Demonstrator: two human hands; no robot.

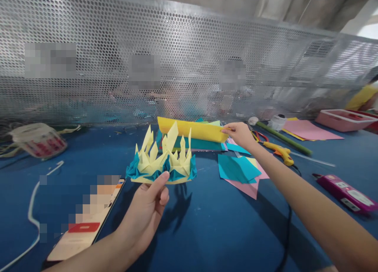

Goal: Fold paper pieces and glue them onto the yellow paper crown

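My left hand (153, 203) pinches the lower rim of a folded paper crown (162, 161) between thumb and fingers, holding it above the table. The crown has pale yellow pointed spikes and a blue folded band. Farther back, my right hand (240, 133) grips the right end of a yellow sheet (191, 129), which is lifted and curved over a stack of coloured paper (197, 143). Nearer to me than the right hand lie loose blue sheets (236, 169) and pink sheets (243, 187).
A phone (91, 217) and white cable (34, 209) lie at left, near a clear tub (41, 140). At right are a yellow glue gun (280, 152), green stick (286, 138), purple power strip (347, 193) and pink basket (345, 120). A perforated metal screen (189, 39) stands behind.
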